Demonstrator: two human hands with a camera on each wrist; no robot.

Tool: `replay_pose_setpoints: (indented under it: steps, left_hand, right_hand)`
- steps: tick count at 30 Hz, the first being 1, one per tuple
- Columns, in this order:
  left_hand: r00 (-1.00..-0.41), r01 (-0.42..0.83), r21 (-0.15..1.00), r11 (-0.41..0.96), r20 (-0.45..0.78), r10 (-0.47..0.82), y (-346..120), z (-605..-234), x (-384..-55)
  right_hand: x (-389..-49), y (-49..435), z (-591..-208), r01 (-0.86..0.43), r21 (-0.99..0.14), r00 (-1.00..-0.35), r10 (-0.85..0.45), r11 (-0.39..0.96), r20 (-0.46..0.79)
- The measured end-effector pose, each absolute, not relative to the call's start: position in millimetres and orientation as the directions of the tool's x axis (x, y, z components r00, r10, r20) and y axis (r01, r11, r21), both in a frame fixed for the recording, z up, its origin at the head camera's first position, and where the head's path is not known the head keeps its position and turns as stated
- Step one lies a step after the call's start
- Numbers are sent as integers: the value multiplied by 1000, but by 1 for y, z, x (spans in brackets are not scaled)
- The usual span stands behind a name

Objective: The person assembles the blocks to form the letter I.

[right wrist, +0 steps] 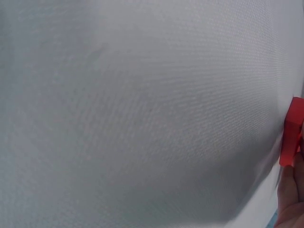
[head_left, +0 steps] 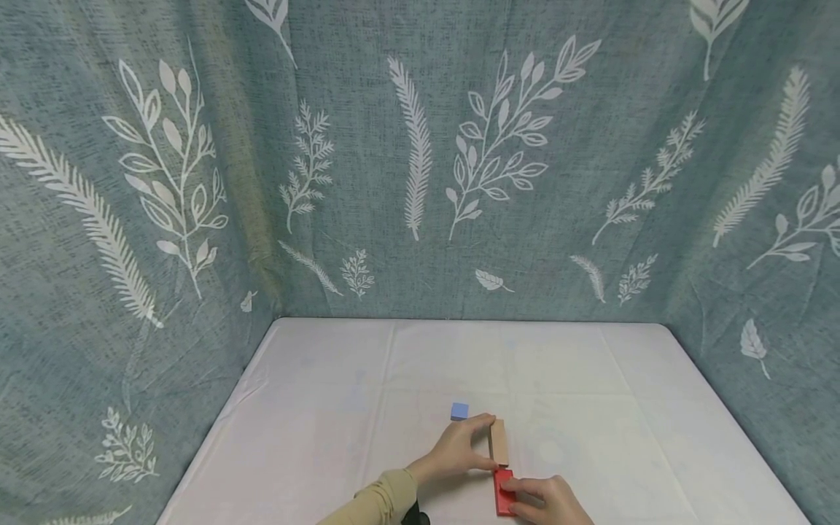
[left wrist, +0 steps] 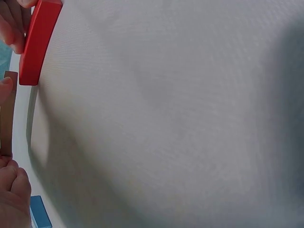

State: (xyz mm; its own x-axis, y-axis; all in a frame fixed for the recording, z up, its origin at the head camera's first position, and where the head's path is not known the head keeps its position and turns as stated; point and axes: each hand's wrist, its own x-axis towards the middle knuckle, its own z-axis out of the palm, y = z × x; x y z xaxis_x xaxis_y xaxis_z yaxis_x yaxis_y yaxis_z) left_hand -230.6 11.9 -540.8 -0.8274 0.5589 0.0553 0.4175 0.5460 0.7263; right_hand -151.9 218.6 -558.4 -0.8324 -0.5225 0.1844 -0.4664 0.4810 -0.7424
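My left hand (head_left: 456, 446) spans a plain wooden block (head_left: 499, 442), its thumb at the near end and fingers at the far end. In the left wrist view the same wooden block (left wrist: 6, 118) shows between thumb and fingers at the left edge. Directly in front of it, nearer me, lies a red rectangular block (head_left: 504, 493). Curled fingers of my right hand (head_left: 553, 499) grip this red block from its right side. The right wrist view catches only part of the red block (right wrist: 292, 130), with fingertips against it.
A small blue block (head_left: 459, 411) sits just beyond the left hand. White cloth covers the table (head_left: 328, 408), and a leaf-patterned teal curtain (head_left: 367, 160) hangs around its back and sides. A black object (head_left: 415, 515) shows below the left wrist.
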Motion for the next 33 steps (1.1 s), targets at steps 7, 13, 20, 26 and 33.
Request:
replay_pose_setpoints:
  steps: [7,13,20,26,33]
  left_hand:
    - [-828,417,727,546,56,558,12,-541,-232]
    - [-826,409,733,544,42,563,12,-541,-230]
    - [-822,393,744,540,22,569,13,-544,-230]
    - [-817,395,741,543,13,577,13,-545,-231]
    - [-802,416,736,534,20,597,12,-548,-233]
  right_hand:
    - [-152,219,-559,-461,-745,-834,-521,481,180]
    - [-151,218,-559,-496,-736,-821,-526,462,223]
    - [-151,217,-558,-488,-742,-823,-525,460,216]
    - [-151,217,-555,-445,-753,-842,-514,486,166]
    - [-150,217,-555,-413,-761,-854,-503,500,133]
